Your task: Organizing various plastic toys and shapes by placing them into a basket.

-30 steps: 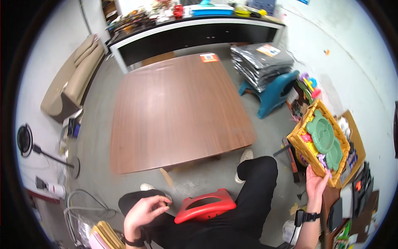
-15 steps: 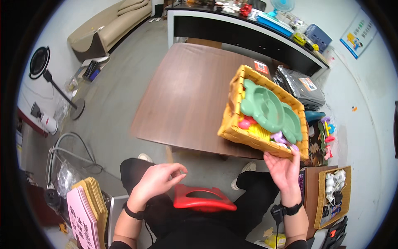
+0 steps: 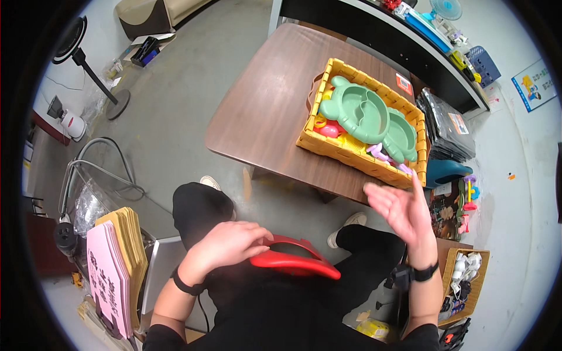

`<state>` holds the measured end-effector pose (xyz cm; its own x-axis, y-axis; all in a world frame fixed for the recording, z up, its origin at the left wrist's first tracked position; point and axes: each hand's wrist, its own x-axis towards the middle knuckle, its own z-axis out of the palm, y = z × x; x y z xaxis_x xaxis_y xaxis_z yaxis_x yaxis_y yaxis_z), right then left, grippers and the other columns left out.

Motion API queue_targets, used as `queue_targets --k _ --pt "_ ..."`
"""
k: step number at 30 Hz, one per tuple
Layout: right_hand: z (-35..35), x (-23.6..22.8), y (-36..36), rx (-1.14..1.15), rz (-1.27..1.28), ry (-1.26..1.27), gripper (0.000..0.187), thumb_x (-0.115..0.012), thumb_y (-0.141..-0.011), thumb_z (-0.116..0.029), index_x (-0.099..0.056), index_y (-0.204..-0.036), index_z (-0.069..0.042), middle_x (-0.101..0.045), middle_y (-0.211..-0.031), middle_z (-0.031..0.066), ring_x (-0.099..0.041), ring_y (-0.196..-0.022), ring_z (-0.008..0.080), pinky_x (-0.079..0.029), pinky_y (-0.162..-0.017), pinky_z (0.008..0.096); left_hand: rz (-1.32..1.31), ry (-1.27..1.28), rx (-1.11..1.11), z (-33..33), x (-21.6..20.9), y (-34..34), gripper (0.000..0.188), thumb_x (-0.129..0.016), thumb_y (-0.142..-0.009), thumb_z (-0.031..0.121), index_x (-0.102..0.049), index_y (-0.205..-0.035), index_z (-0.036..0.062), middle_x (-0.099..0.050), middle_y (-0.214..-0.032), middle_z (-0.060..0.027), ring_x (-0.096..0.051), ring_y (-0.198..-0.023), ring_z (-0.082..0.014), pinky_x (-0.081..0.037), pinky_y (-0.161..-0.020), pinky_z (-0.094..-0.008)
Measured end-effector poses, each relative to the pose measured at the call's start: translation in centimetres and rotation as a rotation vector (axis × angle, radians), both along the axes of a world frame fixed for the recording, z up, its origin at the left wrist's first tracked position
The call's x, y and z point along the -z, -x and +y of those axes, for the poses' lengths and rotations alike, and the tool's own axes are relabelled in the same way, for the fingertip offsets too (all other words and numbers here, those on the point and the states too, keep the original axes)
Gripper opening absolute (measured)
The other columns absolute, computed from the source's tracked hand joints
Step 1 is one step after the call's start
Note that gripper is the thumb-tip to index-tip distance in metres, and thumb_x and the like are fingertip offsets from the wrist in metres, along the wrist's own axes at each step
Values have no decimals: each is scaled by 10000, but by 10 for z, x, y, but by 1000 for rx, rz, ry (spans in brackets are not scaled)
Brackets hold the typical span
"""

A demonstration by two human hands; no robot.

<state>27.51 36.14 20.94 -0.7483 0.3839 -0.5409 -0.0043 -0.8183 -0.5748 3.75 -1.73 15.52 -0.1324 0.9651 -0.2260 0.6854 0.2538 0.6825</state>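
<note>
The left hand [image 3: 231, 243] lies palm-down with its fingers [image 3: 257, 236] loosely spread over the rim of a red plastic tray [image 3: 295, 263] that rests on the person's lap. The right hand [image 3: 398, 210] hangs in the air with fingers [image 3: 417, 186] spread and holding nothing, just in front of a yellow woven basket [image 3: 363, 158]. That basket sits near the front edge of the brown wooden desk [image 3: 263, 111], holding green divided plastic plates [image 3: 366, 114] on top of small colourful toys [image 3: 336, 131].

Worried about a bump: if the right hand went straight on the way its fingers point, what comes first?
Probably the near rim of the yellow woven basket on the table; the right hand looks raised, so depth is uncertain.
</note>
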Motion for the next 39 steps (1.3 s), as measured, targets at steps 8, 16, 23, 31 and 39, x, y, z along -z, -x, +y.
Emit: queue_targets --k 8,16,23,31,39 --pt "-109 14 -76 -824 -349 -928 707 -761 -1111 -452 -569 -1608 14 -748 -1384 179 -746 -1281 271 -587 -1090 376 134 138 273 31 12 -26 724 -755 -999 694 -747 -1445 124 -822 -1254 -152 -787 -1127 -403 -644 -932 -501" --pt "-153 82 -79 -986 -458 -1816 831 -851 -977 -573 -625 -1540 -5 -700 -1386 241 -669 -1332 417 -545 -1142 502 271 374 499 58 28 -52 741 -741 -1024 665 -684 -1523 122 -825 -1215 -181 -793 -1102 -425 -644 -912 -528" --pt "-115 85 -77 -442 -398 -1129 686 -768 -1087 -551 -637 -1478 -3 -787 -1178 137 -765 -1095 238 -616 -951 380 -295 100 -267 33 30 -14 655 -721 -1116 534 -683 -1493 0 -849 -1214 -143 -819 -1120 -237 -649 -927 -389" --pt "-29 144 -91 97 -106 -220 781 -554 -1174 -652 -509 -1597 3 -805 -1269 223 -815 -1062 285 -663 -864 400 -1361 -320 -920 24 85 73 860 -734 -1134 482 -395 -1688 -82 -570 -1654 -294 -631 -1494 -373 -552 -1234 -472" --pt "-21 160 -96 493 -132 -134 836 -676 -1131 -610 -450 -1670 -12 -656 -1606 203 -652 -1468 322 -476 -1213 525 -1261 -566 -1216 15 104 117 846 -748 -1138 423 -336 -1707 -48 -494 -1697 -276 -574 -1523 -401 -525 -1256 -499"
